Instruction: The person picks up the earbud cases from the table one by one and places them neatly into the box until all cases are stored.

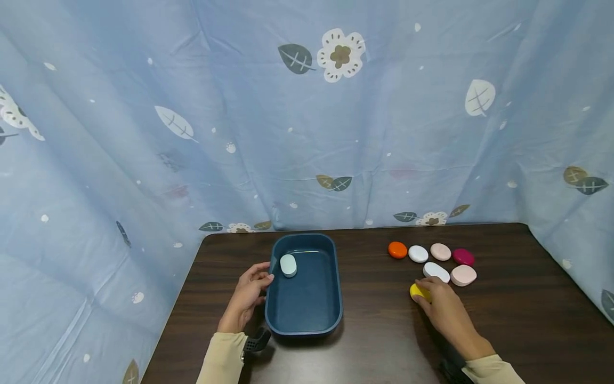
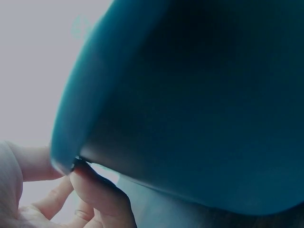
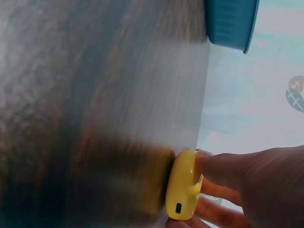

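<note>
My right hand point(image 1: 443, 306) pinches a yellow earbud charging case point(image 3: 183, 187) between thumb and fingers, low over the table. A small dark port shows in the case's side in the right wrist view. My left hand point(image 1: 248, 296) grips the left rim of a dark blue tray point(image 1: 307, 325), thumb on one side and finger on the other in the left wrist view. Inside the tray, near its upper left, lies a pale mint rounded case point(image 1: 288, 265). Just beyond the right hand sit a white oval case point(image 1: 435, 271) and a pale pink one point(image 1: 463, 276).
Behind these, an orange case point(image 1: 397, 250), a round white case point(image 1: 418, 254), a pale pink case point(image 1: 440, 252) and a magenta case point(image 1: 463, 256) stand in a loose row. The dark wooden table point(image 1: 374, 341) ends at a blue patterned curtain point(image 1: 307, 133).
</note>
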A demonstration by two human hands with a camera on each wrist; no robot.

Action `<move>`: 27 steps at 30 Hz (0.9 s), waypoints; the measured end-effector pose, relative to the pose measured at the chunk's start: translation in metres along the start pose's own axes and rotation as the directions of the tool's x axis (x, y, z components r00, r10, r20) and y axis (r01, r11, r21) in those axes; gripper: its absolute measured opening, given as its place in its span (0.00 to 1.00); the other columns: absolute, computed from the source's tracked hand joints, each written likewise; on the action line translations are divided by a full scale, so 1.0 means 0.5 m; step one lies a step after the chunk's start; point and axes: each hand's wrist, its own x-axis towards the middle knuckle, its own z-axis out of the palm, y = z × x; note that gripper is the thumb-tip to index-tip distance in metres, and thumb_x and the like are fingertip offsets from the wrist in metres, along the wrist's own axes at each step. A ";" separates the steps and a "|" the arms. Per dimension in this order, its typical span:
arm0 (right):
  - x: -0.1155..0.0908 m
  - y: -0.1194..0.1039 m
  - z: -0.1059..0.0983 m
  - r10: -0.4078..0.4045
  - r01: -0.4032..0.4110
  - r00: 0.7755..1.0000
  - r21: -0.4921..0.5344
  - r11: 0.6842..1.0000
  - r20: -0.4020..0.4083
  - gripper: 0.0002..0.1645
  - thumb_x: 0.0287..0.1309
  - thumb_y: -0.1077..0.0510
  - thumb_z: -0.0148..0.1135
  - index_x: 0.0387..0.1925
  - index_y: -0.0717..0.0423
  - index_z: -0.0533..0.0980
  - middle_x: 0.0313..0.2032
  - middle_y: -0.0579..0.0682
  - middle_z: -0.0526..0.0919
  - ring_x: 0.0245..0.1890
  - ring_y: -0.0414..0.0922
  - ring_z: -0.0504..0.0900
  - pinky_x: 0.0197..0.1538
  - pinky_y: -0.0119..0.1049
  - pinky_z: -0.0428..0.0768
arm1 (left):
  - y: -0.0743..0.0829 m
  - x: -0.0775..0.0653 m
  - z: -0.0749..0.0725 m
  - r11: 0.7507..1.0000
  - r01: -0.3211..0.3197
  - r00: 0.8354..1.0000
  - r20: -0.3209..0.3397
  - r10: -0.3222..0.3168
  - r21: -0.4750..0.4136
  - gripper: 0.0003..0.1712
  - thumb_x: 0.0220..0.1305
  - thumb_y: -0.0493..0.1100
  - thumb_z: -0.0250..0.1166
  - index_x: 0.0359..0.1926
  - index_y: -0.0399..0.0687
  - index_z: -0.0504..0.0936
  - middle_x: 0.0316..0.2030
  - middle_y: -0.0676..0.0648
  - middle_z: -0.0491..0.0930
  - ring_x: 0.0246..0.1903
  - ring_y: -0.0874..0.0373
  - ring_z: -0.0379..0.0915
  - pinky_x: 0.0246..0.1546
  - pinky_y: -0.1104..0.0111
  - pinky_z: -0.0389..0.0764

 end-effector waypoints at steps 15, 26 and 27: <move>0.009 0.008 -0.017 -0.029 0.027 0.996 0.033 0.999 0.087 0.24 0.52 0.66 0.81 0.49 0.74 0.84 0.47 0.65 0.85 0.46 0.60 0.85 0.50 0.60 0.83 | -0.003 0.001 0.000 1.000 -0.002 1.000 -0.011 0.002 -0.013 0.23 0.79 0.37 0.59 0.71 0.39 0.74 0.45 0.42 0.78 0.37 0.52 0.75 0.34 0.62 0.79; 0.013 0.008 -0.013 -0.022 0.016 0.995 0.059 0.998 0.102 0.23 0.52 0.65 0.81 0.50 0.71 0.84 0.47 0.65 0.87 0.46 0.59 0.86 0.48 0.58 0.83 | 0.000 -0.004 0.004 1.000 -0.012 1.000 -0.015 0.012 -0.013 0.23 0.78 0.36 0.59 0.70 0.39 0.75 0.46 0.40 0.78 0.39 0.51 0.76 0.34 0.62 0.80; 0.013 0.005 -0.013 -0.022 0.015 0.994 0.068 0.998 0.104 0.23 0.52 0.65 0.80 0.50 0.71 0.84 0.48 0.65 0.87 0.46 0.59 0.86 0.48 0.58 0.83 | 0.000 -0.004 0.004 1.000 -0.014 1.000 -0.014 0.013 -0.012 0.22 0.78 0.36 0.59 0.70 0.39 0.75 0.46 0.40 0.78 0.39 0.51 0.76 0.34 0.62 0.80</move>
